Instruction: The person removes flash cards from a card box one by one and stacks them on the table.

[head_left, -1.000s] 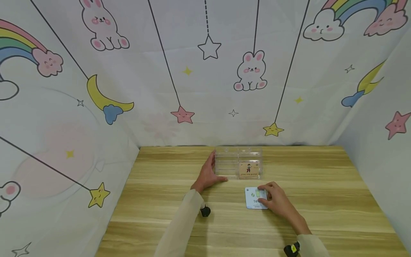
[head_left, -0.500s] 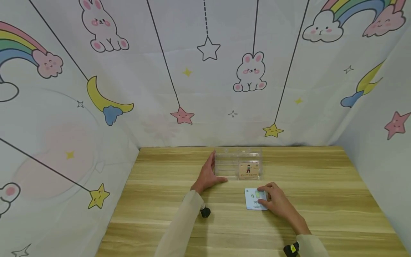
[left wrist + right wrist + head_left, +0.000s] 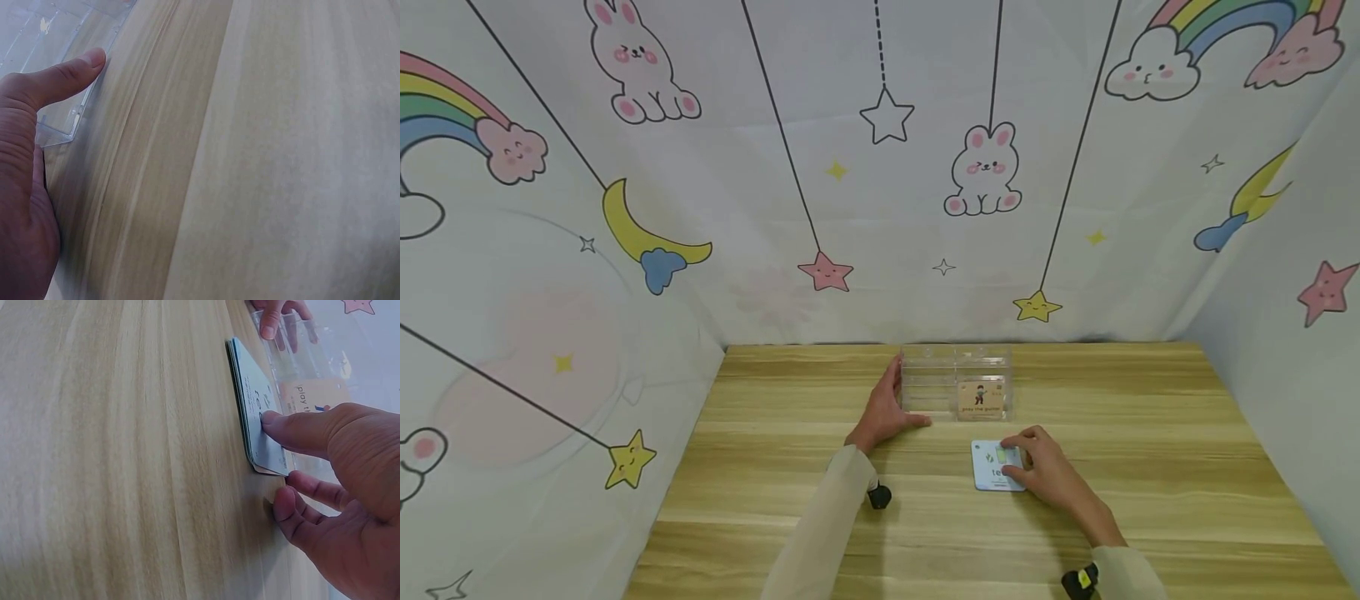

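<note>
In the head view a clear plastic case [image 3: 928, 383] with two side-by-side compartments stands near the table's back edge. Its right compartment holds a tan card [image 3: 982, 400] printed with a small guitar-playing figure. My left hand [image 3: 886, 412] holds the case at its left end, thumb along the front; the left wrist view hides most fingers. Just in front lies a stack of flashcards [image 3: 987, 475], pale blue on top, with letters partly covered. My right hand [image 3: 1051, 468] pinches the stack's right side. In the right wrist view the thumb [image 3: 300, 430] presses the top of the stack.
The wood-grain table [image 3: 1150, 433] reaches back to a white cloth backdrop [image 3: 880, 208] printed with rabbits, stars and rainbows. Cloth walls also rise at the left and right. A black wrist camera [image 3: 880, 497] sits at the left cuff, another [image 3: 1080, 582] at the right.
Both hands, the case and the cards stay in place. The whole head view has shifted very slightly.
</note>
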A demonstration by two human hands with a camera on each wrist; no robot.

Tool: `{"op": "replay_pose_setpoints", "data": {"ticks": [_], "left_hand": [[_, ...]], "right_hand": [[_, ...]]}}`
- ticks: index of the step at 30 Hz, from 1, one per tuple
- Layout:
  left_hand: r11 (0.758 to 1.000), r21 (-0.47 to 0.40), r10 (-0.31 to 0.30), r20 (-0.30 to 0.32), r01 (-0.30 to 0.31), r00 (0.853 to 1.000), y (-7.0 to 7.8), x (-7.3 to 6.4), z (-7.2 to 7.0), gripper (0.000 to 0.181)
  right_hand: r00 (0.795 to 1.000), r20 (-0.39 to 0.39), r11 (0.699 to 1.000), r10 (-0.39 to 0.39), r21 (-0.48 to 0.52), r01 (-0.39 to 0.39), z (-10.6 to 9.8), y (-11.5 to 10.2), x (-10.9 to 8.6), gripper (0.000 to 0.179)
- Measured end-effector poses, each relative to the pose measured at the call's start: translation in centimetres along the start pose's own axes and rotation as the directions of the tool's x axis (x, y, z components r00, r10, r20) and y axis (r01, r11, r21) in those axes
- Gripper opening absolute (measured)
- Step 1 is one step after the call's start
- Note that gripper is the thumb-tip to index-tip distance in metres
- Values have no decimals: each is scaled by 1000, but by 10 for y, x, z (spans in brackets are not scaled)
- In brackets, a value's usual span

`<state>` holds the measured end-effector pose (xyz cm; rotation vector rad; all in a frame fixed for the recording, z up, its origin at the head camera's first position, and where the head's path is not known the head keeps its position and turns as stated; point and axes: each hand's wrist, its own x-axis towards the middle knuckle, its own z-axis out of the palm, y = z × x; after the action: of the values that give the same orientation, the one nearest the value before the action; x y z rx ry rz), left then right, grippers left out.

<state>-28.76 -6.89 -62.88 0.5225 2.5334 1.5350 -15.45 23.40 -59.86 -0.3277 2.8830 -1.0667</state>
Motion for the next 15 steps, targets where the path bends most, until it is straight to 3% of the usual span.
{"op": "replay_pose_setpoints", "data": {"ticks": [6,15], "left_hand": [[1000,6,-7,4,7,1000,1,-2,0,135],[1000,-7,7,3,-7,1000,2,-3,-1,135]], "right_hand": [[999,-38,1000,6,-2,-7,-3,-2,-1,36],[992,-116,999,-47,0,48,-15,-3,7,38]]}}
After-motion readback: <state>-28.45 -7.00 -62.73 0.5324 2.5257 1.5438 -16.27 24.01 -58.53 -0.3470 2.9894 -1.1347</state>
